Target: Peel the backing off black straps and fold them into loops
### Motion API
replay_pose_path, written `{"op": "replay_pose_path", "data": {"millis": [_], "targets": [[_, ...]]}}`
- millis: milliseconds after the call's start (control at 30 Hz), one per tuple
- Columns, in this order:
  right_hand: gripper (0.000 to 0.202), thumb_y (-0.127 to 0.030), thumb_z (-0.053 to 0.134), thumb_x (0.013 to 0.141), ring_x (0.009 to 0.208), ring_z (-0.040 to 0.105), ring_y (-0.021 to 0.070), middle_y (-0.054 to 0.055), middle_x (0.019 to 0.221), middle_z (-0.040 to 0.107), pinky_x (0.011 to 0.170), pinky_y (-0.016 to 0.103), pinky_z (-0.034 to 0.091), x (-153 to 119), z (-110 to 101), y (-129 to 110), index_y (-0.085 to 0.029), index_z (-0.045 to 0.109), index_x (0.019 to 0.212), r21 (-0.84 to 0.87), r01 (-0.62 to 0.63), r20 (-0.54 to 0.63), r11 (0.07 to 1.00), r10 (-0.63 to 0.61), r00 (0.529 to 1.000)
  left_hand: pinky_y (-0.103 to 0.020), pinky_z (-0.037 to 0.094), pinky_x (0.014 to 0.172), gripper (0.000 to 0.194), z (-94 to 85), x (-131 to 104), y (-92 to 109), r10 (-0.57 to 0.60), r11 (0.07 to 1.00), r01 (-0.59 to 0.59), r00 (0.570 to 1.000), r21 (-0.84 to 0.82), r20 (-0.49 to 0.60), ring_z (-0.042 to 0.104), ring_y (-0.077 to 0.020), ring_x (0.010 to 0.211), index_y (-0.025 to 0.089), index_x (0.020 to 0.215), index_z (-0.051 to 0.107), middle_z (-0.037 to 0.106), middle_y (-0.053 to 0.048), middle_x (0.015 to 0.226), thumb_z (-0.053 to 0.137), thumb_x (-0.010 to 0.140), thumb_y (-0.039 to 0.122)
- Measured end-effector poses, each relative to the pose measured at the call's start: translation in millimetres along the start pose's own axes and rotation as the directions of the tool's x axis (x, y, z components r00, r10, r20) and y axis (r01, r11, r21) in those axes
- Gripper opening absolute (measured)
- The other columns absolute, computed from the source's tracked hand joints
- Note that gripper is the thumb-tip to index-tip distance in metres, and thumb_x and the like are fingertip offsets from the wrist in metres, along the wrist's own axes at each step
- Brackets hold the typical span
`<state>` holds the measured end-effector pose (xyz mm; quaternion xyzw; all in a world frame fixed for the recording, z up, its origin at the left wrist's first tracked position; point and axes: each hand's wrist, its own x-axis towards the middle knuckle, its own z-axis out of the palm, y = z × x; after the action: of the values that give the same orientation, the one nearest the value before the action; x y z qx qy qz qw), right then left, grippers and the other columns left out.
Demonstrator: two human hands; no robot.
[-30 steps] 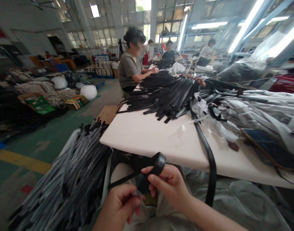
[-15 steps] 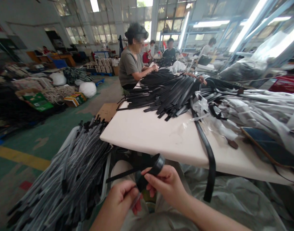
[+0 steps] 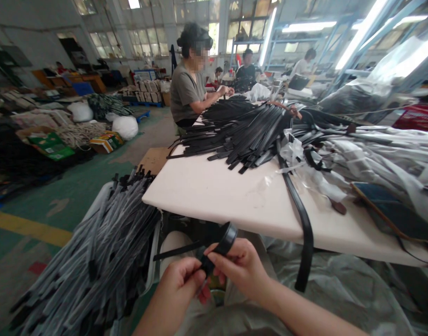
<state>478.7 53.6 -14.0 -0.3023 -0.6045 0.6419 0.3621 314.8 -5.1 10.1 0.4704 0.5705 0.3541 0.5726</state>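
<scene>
Black strap [image 3: 225, 241], looped, sits pinched between your two hands just below the worktop [image 3: 231, 196] edge: your right hand [image 3: 242, 268] grips the loop, your left hand [image 3: 180, 287] closes on its lower end. At nine o'clock lies a bundle of wrapped straps [image 3: 105, 261]. At twelve o'clock a pile of black straps [image 3: 242, 130] covers the worktop; beyond it a person [image 3: 187, 88] sits working.

Both arms are bare from wrist to the bottom edge of the view, with no sleeve, glove, watch or ring showing. The left hand [image 3: 180, 284] and right hand [image 3: 242, 268] have short, unpainted nails. A pale grey garment covers the lap [image 3: 235, 322] beneath them, softly creased.
</scene>
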Motion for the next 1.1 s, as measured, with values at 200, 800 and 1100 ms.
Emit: {"op": "replay_pose_path", "data": {"millis": [200,800,1100], "targets": [[0.03,-0.041,0.064,0.09,0.044,0.055,0.0121,0.003,0.056,0.062,0.041,0.02,0.042,0,-3,-4,-0.014,0.077,0.085,-0.072,0.105,-0.149,0.992,-0.115,0.982,-0.024,0.048,0.048,0.023,-1.2,4,-12,-0.104,0.957,0.107,0.994,-0.271,0.025,0.058,-0.0136,0.047,0.013,0.079,0.065,0.065,0.0,0.057,0.075,0.063,0.026],[0.029,-0.039,0.06,0.093,0.066,0.056,0.0163,0.005,0.073,0.062,0.06,0.027,0.045,-7,-13,-21,-0.016,0.07,0.077,-0.149,0.185,-0.157,0.971,-0.208,0.965,-0.024,0.045,0.056,0.01,-1.0,-10,-12,-0.047,0.977,0.036,0.998,-0.21,-0.045,0.066,-0.0163,0.058,0.019,0.073,0.058,0.072,-0.002,0.064,0.068,0.074,0.02],[0.025,-0.038,0.067,0.088,0.058,0.049,0.0133,0.004,0.069,0.06,0.052,0.025,0.038,-8,-18,-33,-0.016,0.075,0.082,-0.001,0.112,-0.125,0.994,-0.111,0.986,-0.025,0.04,0.064,0.024,-10.9,-14,-13,0.243,0.952,-0.209,0.96,0.225,-0.136,0.057,-0.0158,0.065,0.019,0.061,0.065,0.06,-0.001,0.065,0.064,0.083,0.029]]}}
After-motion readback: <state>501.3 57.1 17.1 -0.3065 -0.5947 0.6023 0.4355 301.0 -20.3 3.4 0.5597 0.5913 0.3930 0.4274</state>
